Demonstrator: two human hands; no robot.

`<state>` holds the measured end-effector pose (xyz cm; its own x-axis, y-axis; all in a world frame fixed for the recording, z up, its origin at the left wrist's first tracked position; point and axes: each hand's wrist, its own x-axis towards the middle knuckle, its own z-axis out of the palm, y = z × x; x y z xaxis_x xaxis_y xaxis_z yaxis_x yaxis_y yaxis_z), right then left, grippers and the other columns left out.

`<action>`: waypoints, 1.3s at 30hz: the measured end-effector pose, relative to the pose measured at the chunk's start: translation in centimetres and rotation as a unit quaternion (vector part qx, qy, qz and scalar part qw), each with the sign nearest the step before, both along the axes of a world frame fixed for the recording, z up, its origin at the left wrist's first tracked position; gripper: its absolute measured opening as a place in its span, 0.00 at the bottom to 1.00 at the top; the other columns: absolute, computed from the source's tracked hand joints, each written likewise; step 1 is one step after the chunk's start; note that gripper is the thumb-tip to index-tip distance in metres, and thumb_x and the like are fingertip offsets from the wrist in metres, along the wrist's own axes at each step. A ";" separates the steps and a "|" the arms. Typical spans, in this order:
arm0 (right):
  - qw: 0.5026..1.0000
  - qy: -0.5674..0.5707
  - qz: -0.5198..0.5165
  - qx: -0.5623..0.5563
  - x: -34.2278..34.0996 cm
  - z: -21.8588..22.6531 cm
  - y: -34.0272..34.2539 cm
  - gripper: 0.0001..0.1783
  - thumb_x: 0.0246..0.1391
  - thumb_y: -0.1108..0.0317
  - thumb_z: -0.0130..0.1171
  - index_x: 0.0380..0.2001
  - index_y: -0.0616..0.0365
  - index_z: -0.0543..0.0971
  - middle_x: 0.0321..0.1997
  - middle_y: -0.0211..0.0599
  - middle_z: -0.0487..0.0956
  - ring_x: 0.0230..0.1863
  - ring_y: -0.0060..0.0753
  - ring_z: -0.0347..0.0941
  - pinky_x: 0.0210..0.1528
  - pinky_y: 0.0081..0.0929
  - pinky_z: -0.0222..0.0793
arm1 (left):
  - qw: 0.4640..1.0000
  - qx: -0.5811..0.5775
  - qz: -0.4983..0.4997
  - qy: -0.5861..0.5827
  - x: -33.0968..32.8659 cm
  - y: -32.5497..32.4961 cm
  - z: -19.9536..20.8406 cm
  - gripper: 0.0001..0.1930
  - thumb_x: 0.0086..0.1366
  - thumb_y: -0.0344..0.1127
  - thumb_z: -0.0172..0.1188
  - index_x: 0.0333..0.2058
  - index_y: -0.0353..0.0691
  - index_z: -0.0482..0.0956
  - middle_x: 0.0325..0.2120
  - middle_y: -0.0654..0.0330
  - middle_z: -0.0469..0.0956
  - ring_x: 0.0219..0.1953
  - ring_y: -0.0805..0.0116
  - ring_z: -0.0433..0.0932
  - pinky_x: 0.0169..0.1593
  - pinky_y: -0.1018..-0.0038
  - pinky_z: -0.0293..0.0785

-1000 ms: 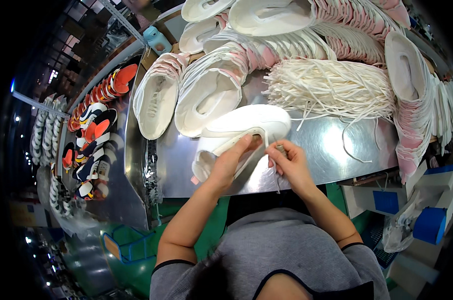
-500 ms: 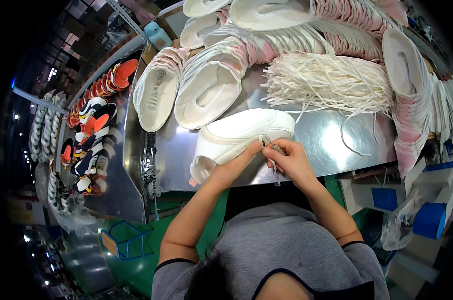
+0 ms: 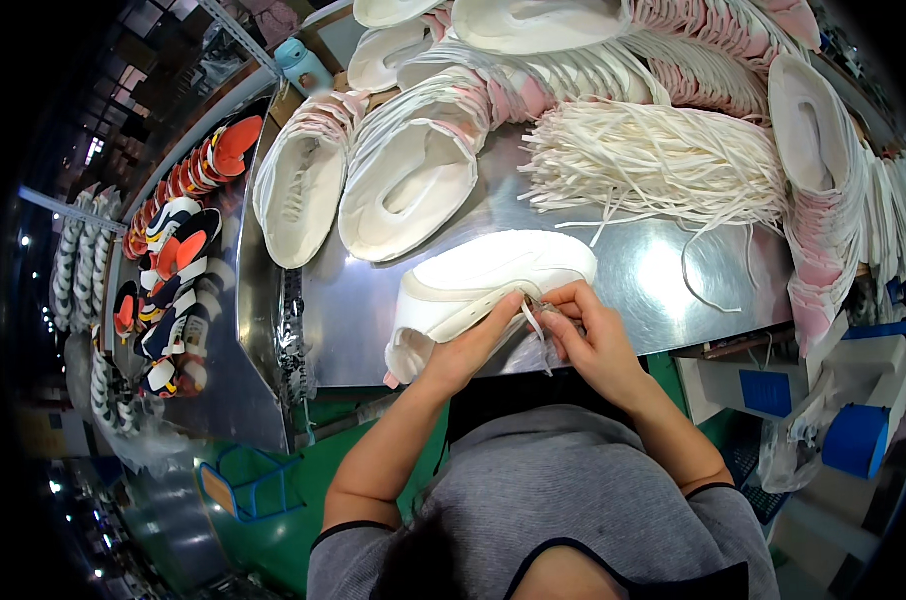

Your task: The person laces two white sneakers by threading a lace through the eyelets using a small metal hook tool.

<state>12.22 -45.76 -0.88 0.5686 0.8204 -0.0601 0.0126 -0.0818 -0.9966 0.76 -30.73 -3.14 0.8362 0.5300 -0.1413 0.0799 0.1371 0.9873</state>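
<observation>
A white shoe upper (image 3: 493,272) lies on its side on the metal table, close in front of me. My left hand (image 3: 470,350) grips its near edge by the eyelet strip, thumb laid along the strip. Just right of it, my right hand (image 3: 591,335) pinches at the top eyelets with thumb and fingers together. A white shoelace (image 3: 535,330) hangs between the two hands from that spot. Whether the right fingers also hold a small tool cannot be made out. A thick bundle of white laces (image 3: 658,165) lies beyond my right hand.
Nested stacks of white uppers (image 3: 413,190) line the far side, with another stack (image 3: 811,130) at right. Across a metal divider (image 3: 263,300), orange and black shoe parts (image 3: 183,250) lie at left. A blue bottle (image 3: 303,66) stands at far left; a blue stool (image 3: 253,485) is below.
My right fingers have shifted slightly right and down at the eyelets, and more of the lace now shows between my hands. The upper has turned a little in my left hand.
</observation>
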 end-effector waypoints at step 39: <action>0.969 0.146 -0.192 0.061 5.6 -4.9 1.5 0.20 0.55 0.67 0.68 0.48 0.59 0.75 0.37 0.29 0.77 0.38 0.16 0.71 0.37 0.15 0.67 | 0.842 0.463 -0.163 0.224 -0.2 2.3 1.8 0.16 0.63 0.38 0.63 0.47 0.37 0.76 0.34 0.46 0.81 0.38 0.47 0.81 0.41 0.61 0.75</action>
